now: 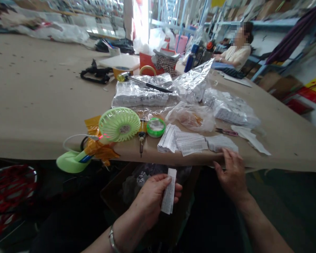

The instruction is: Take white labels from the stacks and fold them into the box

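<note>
Over the table's front edge, my left hand [152, 192] is closed on a few narrow white printed labels [169, 196], thumb on top. My right hand [233, 177] rests at the edge, thumb apart from the fingers. Its fingertips touch the right end of a fanned row of white printed labels [192, 142]. Behind that row lie a clear plastic bag [192, 117] and a round green tin [156, 127] with something whitish in it. Small pink-handled snips [226, 132] and a white paper strip [250, 140] lie beyond my right hand.
A green fan [119, 124] is fixed with brown tape at the front edge, beside a pointed tool [141, 137]. Farther back are plastic-wrapped label bundles [142, 95] with a hammer [147, 84] on them, a tape roll [122, 71] and a blue bottle [191, 58]. Another person [238, 52] sits at the right.
</note>
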A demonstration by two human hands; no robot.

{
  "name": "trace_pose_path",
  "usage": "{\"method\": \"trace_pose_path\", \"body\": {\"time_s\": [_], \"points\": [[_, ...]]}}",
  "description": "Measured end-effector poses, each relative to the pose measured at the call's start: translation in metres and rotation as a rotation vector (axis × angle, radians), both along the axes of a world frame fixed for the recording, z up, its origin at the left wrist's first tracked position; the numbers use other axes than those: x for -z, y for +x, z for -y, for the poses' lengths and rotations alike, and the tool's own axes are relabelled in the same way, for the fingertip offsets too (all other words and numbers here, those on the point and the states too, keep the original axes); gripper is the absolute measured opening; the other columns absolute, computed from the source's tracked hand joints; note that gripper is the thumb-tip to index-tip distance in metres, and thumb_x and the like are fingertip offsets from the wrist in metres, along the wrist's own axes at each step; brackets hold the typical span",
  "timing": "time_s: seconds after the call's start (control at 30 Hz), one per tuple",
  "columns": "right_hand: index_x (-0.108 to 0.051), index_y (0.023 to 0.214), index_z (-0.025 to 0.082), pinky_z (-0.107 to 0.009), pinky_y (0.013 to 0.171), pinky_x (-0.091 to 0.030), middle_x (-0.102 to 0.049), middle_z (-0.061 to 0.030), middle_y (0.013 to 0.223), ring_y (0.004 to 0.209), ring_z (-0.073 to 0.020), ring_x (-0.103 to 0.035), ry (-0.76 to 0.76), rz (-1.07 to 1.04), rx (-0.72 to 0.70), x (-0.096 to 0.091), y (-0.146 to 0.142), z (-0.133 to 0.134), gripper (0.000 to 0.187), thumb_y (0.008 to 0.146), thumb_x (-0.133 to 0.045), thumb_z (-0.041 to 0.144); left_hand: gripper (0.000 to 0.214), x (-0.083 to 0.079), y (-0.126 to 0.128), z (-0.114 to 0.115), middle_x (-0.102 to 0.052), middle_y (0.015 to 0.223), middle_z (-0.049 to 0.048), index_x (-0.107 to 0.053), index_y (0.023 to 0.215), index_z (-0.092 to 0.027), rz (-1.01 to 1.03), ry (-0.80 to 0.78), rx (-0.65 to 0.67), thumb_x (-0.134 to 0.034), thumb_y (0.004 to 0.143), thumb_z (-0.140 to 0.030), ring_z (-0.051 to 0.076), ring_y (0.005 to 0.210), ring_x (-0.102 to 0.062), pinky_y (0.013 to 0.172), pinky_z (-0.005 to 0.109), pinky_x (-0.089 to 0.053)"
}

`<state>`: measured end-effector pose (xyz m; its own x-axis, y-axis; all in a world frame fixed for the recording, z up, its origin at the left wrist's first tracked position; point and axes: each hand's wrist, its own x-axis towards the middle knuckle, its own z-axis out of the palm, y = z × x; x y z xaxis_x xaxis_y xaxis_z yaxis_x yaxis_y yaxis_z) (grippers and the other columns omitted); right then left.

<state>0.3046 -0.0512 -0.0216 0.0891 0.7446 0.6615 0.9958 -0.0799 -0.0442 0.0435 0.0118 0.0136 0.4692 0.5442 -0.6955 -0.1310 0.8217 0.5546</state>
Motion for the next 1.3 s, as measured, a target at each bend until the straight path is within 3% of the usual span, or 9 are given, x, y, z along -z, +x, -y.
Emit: {"method": "trace_pose_path", "body": {"time_s": [0.17, 0.4, 0.53, 0.6, 0.67, 0.77, 0.93, 1.1, 1.3], "points": [[-0.058, 0.118, 0.015, -0.047, 0.093, -0.043, -0.063, -0.0132, 0.111, 0.106, -0.0272, -0.054, -0.002, 0.063, 0.008, 0.006, 0.015, 0.003, 0.033, 0.086, -0.055, 0.022, 0.006, 0.002, 0.001, 0.005, -0.068, 0.069, 0.0079, -0.053, 0.086, -0.012, -0.009, -0.003, 0.014, -0.056, 0.083, -0.017, 0.015, 0.056, -0.064, 0.052, 0.025, -0.051], [-0.066, 0.088, 0.019, -0.039, 0.08, -0.05, -0.069, -0.0056, 0.086, 0.085, -0.021, -0.062, 0.084, -0.093, -0.109, -0.016, 0.023, 0.003, 0.008, 0.084, -0.058, 0.021, 0.006, 0.004, -0.002, 0.005, -0.068, 0.069, 0.0083, -0.053, 0.085, -0.012, -0.022, 0.02, 0.013, -0.056, 0.082, -0.018, 0.015, 0.055, -0.064, 0.05, 0.024, -0.05], [-0.065, 0.089, 0.023, -0.043, 0.085, -0.049, -0.068, -0.004, 0.089, 0.092, -0.0227, -0.063, 0.244, -0.307, -0.172, -0.027, -0.024, 0.002, 0.011, 0.08, -0.063, 0.017, 0.009, 0.005, 0.0, 0.008, -0.068, 0.07, 0.0085, -0.056, 0.087, -0.012, 0.017, 0.026, 0.024, -0.055, 0.083, -0.02, 0.014, 0.053, -0.062, 0.052, 0.025, -0.05], [-0.065, 0.092, 0.026, -0.044, 0.085, -0.051, -0.068, -0.003, 0.094, 0.096, -0.0236, -0.063, 0.202, -0.403, -0.401, -0.029, -0.06, 0.0, 0.018, 0.078, -0.064, 0.014, 0.013, 0.006, 0.001, 0.008, -0.067, 0.069, 0.0082, -0.058, 0.086, -0.011, 0.059, 0.018, 0.016, -0.058, 0.081, -0.023, 0.013, 0.051, -0.06, 0.051, 0.024, -0.048], [-0.066, 0.094, 0.027, -0.043, 0.083, -0.052, -0.068, -0.0035, 0.097, 0.1, -0.0241, -0.061, 0.044, -0.407, -0.644, -0.027, -0.094, -0.002, 0.023, 0.077, -0.064, 0.011, 0.017, 0.006, 0.001, 0.008, -0.064, 0.064, 0.0053, -0.061, 0.08, -0.01, 0.119, 0.031, -0.019, -0.066, 0.074, -0.025, 0.011, 0.048, -0.056, 0.048, 0.021, -0.043], [-0.067, 0.093, 0.025, -0.04, 0.084, -0.05, -0.07, -0.0037, 0.093, 0.099, -0.0212, -0.061, -0.068, -0.356, -0.803, -0.017, -0.125, -0.006, 0.022, 0.08, -0.059, 0.009, 0.024, 0.005, -0.001, 0.006, -0.059, 0.057, 0.0015, -0.062, 0.068, -0.008, 0.192, 0.08, -0.095, -0.077, 0.061, -0.026, 0.007, 0.046, -0.05, 0.045, 0.018, -0.034], [-0.068, 0.089, 0.023, -0.038, 0.087, -0.046, -0.071, -0.003, 0.09, 0.1, -0.0191, -0.061, -0.128, -0.309, -0.849, -0.003, -0.132, -0.009, 0.018, 0.082, -0.058, 0.01, 0.017, 0.01, -0.008, 0.002, -0.056, 0.056, 0.0, -0.06, 0.062, -0.01, 0.196, 0.068, -0.207, -0.073, 0.059, -0.021, 0.007, 0.047, -0.048, 0.045, 0.02, -0.032], [-0.068, 0.09, 0.022, -0.037, 0.088, -0.045, -0.071, -0.003, 0.092, 0.102, -0.0189, -0.06, -0.168, -0.272, -0.847, -0.003, -0.132, -0.006, 0.018, 0.082, -0.056, 0.01, 0.013, 0.014, -0.01, 0.004, -0.055, 0.057, -0.0005, -0.059, 0.063, -0.011, 0.183, 0.069, -0.209, -0.07, 0.061, -0.018, 0.007, 0.048, -0.047, 0.045, 0.019, -0.029], [-0.067, 0.09, 0.023, -0.037, 0.088, -0.045, -0.072, -0.0028, 0.091, 0.1, -0.0191, -0.062, -0.172, -0.252, -0.827, -0.004, -0.136, -0.007, 0.018, 0.082, -0.056, 0.011, 0.033, 0.016, -0.011, 0.008, -0.054, 0.059, -0.0007, -0.059, 0.065, -0.01, 0.206, 0.1, -0.227, -0.076, 0.061, -0.038, 0.006, 0.049, -0.046, 0.046, 0.018, -0.031]]}}
